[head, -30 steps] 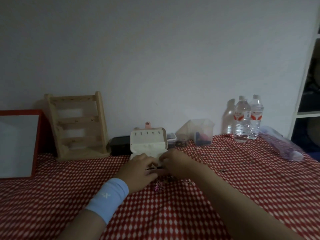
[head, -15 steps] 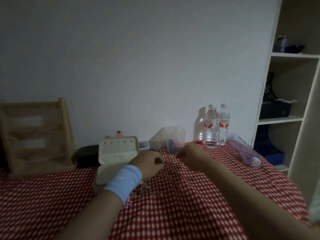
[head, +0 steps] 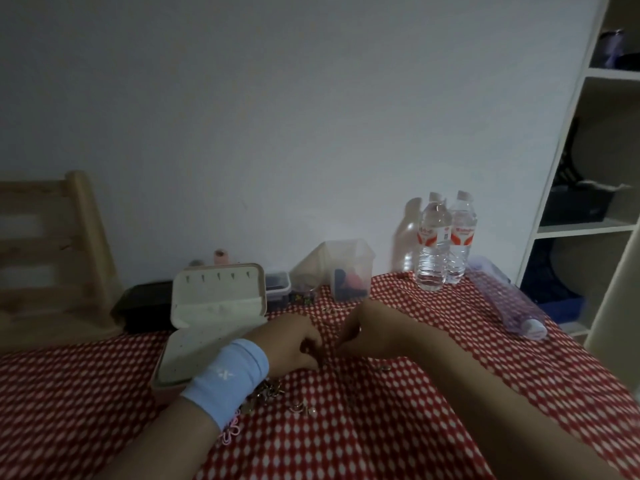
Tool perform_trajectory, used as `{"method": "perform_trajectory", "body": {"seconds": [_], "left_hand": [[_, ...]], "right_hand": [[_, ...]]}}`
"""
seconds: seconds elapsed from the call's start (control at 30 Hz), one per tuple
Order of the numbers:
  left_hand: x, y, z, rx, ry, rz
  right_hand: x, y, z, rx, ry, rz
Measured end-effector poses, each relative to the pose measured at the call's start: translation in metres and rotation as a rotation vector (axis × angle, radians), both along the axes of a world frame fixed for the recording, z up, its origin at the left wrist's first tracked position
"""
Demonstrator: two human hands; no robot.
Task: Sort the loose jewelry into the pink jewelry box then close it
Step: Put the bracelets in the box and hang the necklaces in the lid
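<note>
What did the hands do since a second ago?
Both hands, left and right, left the open pink jewelry box and moved right onto the red checked cloth, fingers pinching together at something tiny. The box stayed open; the two water bottles stayed put.

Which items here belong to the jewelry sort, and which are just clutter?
Job: pink jewelry box, lid open; loose jewelry on the cloth; left hand; right hand.

Clutter: water bottles; wooden rack; clear tub; black case.

The left hand (head: 292, 342) and wristband (head: 227, 375) hide the near right part of the open pink jewelry box (head: 194, 341). Whatever the fingertips pinch is too small and dim to tell.
</note>
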State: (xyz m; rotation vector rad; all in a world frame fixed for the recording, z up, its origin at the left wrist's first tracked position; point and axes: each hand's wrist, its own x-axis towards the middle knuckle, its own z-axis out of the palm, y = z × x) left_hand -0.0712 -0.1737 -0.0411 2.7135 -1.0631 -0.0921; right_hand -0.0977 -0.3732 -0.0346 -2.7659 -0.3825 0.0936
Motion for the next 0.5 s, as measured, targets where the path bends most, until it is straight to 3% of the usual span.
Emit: {"method": "perform_trajectory", "body": {"seconds": [0.2,0.5], "left_hand": [[0.003,0.005,-0.007,-0.042,0.0,0.033],[0.008,0.036,0.042,-0.345,0.142,0.102]], "right_hand": [[0.004,0.019,-0.002,-0.053,0.099,0.017],[0.014,0.043,0.039,0.247,0.1,0.044]]}}
